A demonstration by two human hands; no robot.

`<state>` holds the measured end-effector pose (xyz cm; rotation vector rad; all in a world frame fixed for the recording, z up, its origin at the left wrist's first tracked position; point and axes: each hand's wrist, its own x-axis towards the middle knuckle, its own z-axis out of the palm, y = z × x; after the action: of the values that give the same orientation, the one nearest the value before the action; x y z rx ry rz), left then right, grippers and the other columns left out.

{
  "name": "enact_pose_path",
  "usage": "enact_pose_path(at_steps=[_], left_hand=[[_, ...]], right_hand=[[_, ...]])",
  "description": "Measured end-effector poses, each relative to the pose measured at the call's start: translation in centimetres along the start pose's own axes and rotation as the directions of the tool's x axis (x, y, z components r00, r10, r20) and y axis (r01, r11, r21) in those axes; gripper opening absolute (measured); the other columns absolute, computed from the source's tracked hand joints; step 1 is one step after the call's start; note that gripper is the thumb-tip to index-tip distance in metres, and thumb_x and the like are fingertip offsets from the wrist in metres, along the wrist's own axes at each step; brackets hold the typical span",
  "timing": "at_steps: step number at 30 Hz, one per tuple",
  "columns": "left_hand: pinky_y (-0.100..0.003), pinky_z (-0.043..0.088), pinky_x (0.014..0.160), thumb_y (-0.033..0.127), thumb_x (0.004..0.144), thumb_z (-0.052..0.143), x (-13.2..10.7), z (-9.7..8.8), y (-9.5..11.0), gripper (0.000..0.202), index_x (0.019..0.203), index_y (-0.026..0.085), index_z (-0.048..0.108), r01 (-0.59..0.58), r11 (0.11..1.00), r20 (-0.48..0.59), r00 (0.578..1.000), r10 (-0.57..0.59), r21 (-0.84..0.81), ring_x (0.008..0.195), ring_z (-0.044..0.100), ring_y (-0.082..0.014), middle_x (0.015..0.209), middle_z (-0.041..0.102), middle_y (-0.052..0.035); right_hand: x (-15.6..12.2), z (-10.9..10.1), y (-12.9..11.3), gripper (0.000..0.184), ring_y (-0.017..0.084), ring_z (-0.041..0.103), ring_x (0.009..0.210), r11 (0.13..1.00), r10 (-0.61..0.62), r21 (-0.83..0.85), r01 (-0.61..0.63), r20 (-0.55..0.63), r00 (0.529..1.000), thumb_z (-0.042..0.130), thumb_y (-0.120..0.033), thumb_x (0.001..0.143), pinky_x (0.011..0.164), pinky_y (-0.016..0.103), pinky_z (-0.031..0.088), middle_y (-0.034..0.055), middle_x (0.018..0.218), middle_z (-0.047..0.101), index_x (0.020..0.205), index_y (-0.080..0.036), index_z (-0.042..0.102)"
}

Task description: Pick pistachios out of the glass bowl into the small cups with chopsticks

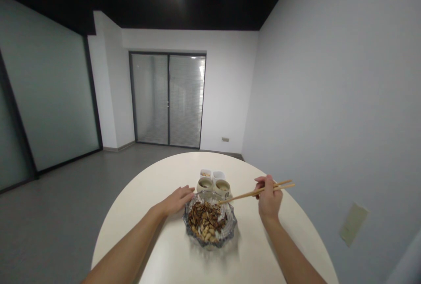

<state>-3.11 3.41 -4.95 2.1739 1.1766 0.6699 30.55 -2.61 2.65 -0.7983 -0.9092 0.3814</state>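
Observation:
A pair of wooden chopsticks (245, 195) is gripped in my right hand (269, 198), their tips over the far right rim of a glass bowl (232, 227). Dark brown seeds (201, 214) and paler nuts (208, 232) lie in that bowl. Whether the tips pinch anything is too small to tell. My left hand (179, 199) rests with its fingers stretched out at the bowl's upper left edge, close to the nearer cups. Just behind the bowl stand two beige cups, the left cup (200, 186) and the right cup (227, 186), each with something dark inside.
Behind the cups sit two small white dishes, the left dish (201, 172) with light pieces in it and the right dish (219, 174). Everything stands on a round cream table (158, 249). A grey-white wall (329, 100) runs along the right side.

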Motion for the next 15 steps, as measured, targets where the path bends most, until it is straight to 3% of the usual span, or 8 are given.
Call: enact_pose_path(at_steps=[7, 15], left_hand=[[-0.059, 0.015, 0.133, 0.084, 0.097, 0.035, -0.1, 0.0, 0.2, 0.080, 0.135, 0.024, 0.073, 0.000, 1.000, 0.002, 1.000, 0.000, 0.007, 0.158, 0.034, -0.0396, 0.162, 0.054, -0.0098], [-0.059, 0.013, 0.133, 0.078, 0.100, 0.038, -0.2, -0.2, 0.3, 0.073, 0.139, 0.025, 0.071, -0.001, 1.000, 0.001, 1.000, 0.001, 0.001, 0.158, 0.034, -0.0383, 0.162, 0.054, -0.0086]], right_hand=[[-0.3, 0.7, -0.2, 0.063, 0.011, 0.048, 0.038, 0.999, -0.038, 0.002, 0.038, -0.011, 0.999, 0.062, -0.075, 0.091, 0.036, 0.022, 0.038, -0.0030, 0.046, 0.053, 0.069, -0.016, 0.069], [1.0, 3.7, -0.1, 0.065, 0.012, 0.048, 0.040, 0.996, -0.088, -0.022, 0.090, 0.072, 0.993, 0.059, -0.076, 0.093, 0.038, 0.023, 0.038, -0.0029, 0.047, 0.053, 0.070, -0.016, 0.070]])
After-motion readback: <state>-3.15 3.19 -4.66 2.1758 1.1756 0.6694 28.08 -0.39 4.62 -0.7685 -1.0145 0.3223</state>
